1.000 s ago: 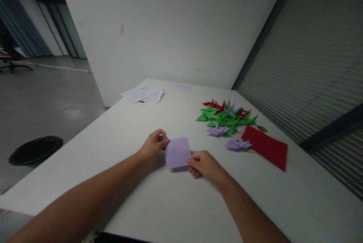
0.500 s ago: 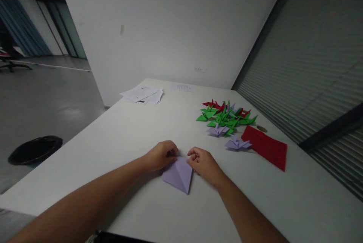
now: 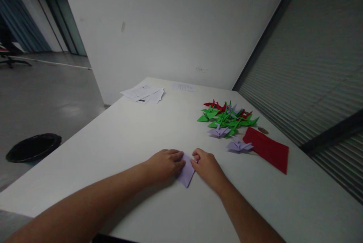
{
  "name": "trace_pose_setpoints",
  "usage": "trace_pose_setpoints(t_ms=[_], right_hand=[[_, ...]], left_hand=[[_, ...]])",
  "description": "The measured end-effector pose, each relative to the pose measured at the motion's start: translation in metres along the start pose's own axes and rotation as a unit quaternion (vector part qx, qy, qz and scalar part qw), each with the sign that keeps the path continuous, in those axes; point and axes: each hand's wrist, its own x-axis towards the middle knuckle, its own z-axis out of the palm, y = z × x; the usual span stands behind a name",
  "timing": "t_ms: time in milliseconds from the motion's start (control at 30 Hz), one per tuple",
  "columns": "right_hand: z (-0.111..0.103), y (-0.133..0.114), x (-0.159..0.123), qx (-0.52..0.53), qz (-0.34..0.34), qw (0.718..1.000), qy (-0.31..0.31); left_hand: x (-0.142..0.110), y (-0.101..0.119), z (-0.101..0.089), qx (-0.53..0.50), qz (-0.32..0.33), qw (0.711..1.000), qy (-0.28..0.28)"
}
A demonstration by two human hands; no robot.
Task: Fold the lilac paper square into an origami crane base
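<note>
A small folded sheet of purple origami paper (image 3: 187,173) lies on the white table between my hands, its lower corner pointing toward me. My left hand (image 3: 165,164) covers its left side, with the fingers and thumb pressed onto it. At the paper's right edge, the thumb and curled fingers of my right hand (image 3: 206,166) are closed on it. Exactly how the fingertips grip the layers is hidden. To the right rest two purple paper cranes, one nearer (image 3: 238,145) and one farther (image 3: 219,131).
Behind the purple cranes is a heap of green paper cranes (image 3: 227,119) with red and purple ones among them. A red paper sheet (image 3: 268,150) lies at the right, beside a round brown disc (image 3: 263,130). Printed sheets (image 3: 141,92) sit far left; a black-lined bin (image 3: 34,148) stands below.
My left hand has moved right over the paper, and its fingers now lie across it. The paper shows narrower, its left part folded in or covered. My right hand has shifted slightly right.
</note>
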Motion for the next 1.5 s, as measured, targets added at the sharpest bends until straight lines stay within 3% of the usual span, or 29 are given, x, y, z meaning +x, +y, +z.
trace_pose_setpoints(t_ms=[167,433,567,767,1000,1133,1333,1500], right_hand=[[-0.001,-0.002,0.000,0.017,0.006,1.000,0.015],[0.001,-0.004,-0.003,0.090,0.022,0.996,0.006],[-0.002,-0.007,-0.003,0.074,-0.001,0.997,-0.018],[-0.004,-0.007,-0.003,-0.022,-0.120,0.992,-0.014],[-0.009,-0.010,-0.009,0.045,-0.137,0.989,-0.043],[-0.025,-0.010,-0.013,0.104,-0.170,0.974,-0.107],[-0.036,0.003,-0.010,0.077,-0.204,0.966,-0.138],[-0.039,0.010,-0.005,0.064,-0.225,0.954,-0.186]], left_hand=[[-0.007,0.002,0.000,0.004,-0.008,0.998,-0.057],[-0.011,0.003,-0.004,-0.041,-0.059,0.993,-0.092],[-0.012,-0.004,-0.002,-0.062,-0.055,0.993,-0.078],[-0.016,-0.024,-0.012,-0.123,-0.029,0.988,-0.086],[-0.015,-0.026,-0.013,-0.083,-0.012,0.993,-0.083],[-0.015,-0.029,-0.009,-0.093,-0.006,0.994,-0.057],[-0.011,-0.030,-0.016,-0.141,0.026,0.990,0.003],[-0.008,-0.029,-0.019,-0.179,0.096,0.979,-0.007]])
